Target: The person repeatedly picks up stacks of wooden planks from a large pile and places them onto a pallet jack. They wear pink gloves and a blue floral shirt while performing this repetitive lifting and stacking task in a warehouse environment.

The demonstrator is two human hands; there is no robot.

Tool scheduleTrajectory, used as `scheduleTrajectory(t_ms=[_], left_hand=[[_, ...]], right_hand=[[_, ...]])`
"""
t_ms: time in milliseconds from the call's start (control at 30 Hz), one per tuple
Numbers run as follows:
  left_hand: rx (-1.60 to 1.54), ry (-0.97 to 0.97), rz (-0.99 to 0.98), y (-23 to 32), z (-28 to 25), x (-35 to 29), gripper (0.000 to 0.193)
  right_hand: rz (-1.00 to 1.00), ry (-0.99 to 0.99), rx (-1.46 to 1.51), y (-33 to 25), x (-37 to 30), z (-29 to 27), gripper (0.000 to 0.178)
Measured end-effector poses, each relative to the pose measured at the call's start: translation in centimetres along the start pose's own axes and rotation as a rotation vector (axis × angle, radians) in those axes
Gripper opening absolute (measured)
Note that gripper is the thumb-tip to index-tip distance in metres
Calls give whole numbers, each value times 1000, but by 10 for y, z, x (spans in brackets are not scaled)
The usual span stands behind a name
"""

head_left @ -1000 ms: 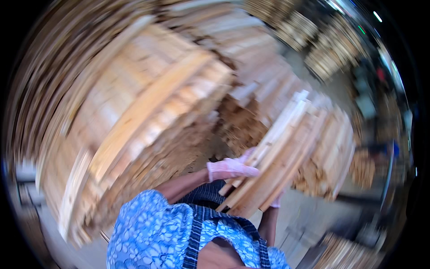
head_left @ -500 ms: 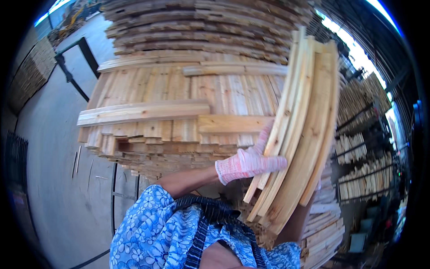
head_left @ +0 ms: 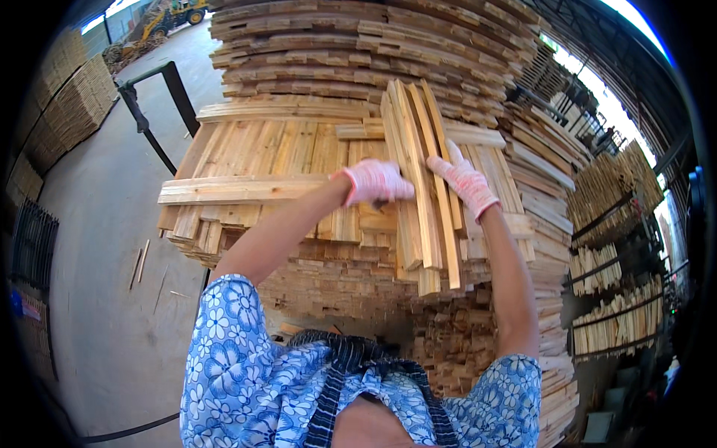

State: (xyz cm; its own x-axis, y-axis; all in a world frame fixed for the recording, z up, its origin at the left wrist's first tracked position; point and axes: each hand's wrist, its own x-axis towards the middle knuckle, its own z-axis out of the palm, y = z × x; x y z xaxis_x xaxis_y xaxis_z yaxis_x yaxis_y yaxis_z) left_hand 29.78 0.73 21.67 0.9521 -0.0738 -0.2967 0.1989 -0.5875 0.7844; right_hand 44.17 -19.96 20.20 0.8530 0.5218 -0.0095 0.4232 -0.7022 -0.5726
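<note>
A bundle of several pale wooden boards (head_left: pixel 424 216) lies lengthwise across the top of a board stack (head_left: pixel 291 149), its near ends sticking out past the front edge. My left hand (head_left: pixel 376 181), in a pink-and-white knit glove, presses on the bundle's left side, its fingers curled and slightly blurred. On the right side my right hand (head_left: pixel 469 183), gloved alike, grips the outer boards with the thumb on top and one finger stretched forward along them. Beneath the bundle, crosswise strips (head_left: pixel 246 190) lie over the stack's flat layer.
A taller stack of boards (head_left: pixel 358 52) rises behind. Further lumber piles stand at right (head_left: pixel 616 313) and far left (head_left: pixel 78 97). A dark metal frame (head_left: pixel 175 93) stands left of the stack. Thin wood scraps (head_left: pixel 142 261) lie on the concrete floor. A yellow loader (head_left: pixel 175 16) is far back left.
The boards have come down from the raised, tilted position at right onto the stack's top, further left. My right hand, hidden before, now shows on their right side; my left hand has shifted left.
</note>
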Motion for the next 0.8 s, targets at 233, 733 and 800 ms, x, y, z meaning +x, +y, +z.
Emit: scheduleTrajectory(t_ms=[233, 733, 800], left_hand=[[-548, 189, -52, -6, -14, 35, 75], [-51, 374, -231, 40, 3, 102, 117], [-186, 445, -255, 29, 2, 108, 116]], right_hand=[[16, 46, -74, 77, 13, -32, 77], [47, 106, -202, 112, 67, -13, 68], [18, 87, -181, 94, 72, -28, 74]])
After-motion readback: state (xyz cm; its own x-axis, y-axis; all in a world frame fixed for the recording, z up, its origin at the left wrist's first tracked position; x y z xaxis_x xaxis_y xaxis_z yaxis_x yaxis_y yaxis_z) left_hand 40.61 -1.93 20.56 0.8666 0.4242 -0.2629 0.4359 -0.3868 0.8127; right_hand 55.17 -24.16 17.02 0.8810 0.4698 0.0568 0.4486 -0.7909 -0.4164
